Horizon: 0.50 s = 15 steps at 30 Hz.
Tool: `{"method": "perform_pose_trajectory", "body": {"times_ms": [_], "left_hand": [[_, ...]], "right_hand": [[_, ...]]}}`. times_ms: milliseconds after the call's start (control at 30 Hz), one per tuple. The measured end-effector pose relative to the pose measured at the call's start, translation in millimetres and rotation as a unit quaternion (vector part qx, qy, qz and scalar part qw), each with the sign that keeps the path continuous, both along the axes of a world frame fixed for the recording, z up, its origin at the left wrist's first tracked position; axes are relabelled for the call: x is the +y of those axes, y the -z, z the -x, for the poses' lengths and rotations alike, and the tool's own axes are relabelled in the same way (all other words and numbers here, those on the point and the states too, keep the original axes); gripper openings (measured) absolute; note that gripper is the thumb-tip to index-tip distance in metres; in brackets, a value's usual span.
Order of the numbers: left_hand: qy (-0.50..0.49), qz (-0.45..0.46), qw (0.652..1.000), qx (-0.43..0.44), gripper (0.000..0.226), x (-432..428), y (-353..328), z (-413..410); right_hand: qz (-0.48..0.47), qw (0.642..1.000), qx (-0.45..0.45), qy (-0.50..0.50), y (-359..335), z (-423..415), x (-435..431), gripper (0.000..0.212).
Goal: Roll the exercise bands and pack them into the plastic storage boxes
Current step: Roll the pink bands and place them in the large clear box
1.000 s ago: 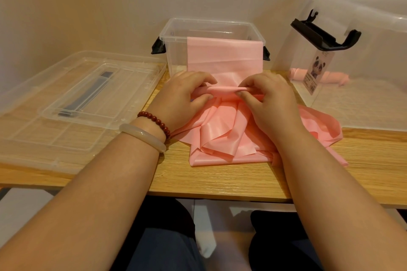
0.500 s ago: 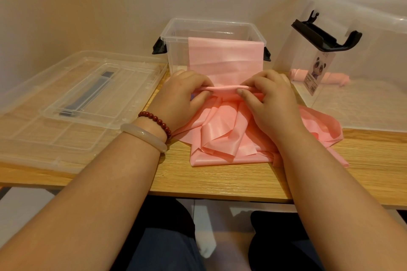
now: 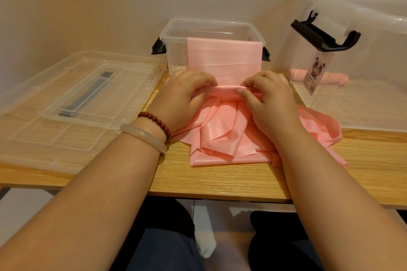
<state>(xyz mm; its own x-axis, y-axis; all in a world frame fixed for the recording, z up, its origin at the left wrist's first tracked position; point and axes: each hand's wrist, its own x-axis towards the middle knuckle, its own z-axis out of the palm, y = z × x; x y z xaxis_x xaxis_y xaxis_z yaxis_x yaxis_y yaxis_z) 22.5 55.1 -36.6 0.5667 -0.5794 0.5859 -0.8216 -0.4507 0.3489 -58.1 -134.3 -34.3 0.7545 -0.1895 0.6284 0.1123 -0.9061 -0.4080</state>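
Both hands work at the middle of the worktop [image 3: 220,180], a little back from its front edge. The left hand [image 3: 182,99] and the right hand [image 3: 268,103] each curl over one end of a thin roll [image 3: 226,90] formed in the pink exercise band [image 3: 222,130]. Their fingers lie on top and their thumbs tuck beneath, pinching it.

Behind the roll, the band climbs the front wall of the small storage box [image 3: 174,50] by the back edge and hangs over its rim. In front of the roll it lies in loose, glossy folds reaching towards the front edge. A bigger storage box [image 3: 363,103] lies on its side at the right end with a rolled band [image 3: 334,77] inside. Clear lids [image 3: 66,105] rest at the left end.

The band looks light, thin, limp and slick, so the roll would likely spring loose or telescope sideways if released. The best hold seems to be at both ends of the roll, pressing evenly and drawing the slack in flat.
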Motion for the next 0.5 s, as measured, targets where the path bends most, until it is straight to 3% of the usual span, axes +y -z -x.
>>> {"method": "perform_pose_trajectory", "body": {"times_ms": [333,500], "left_hand": [[-0.007,0.005,1.0,-0.014,0.02,-1.5,1.8,-3.7],[-0.007,0.026,0.999,-0.02,0.038,-1.4,3.0,-3.3]], "right_hand": [[-0.002,1.0,0.013,-0.004,-1.1,0.8,0.6,0.013],[-0.039,0.999,0.013,-0.006,-2.9,3.1,4.2,0.009]]}}
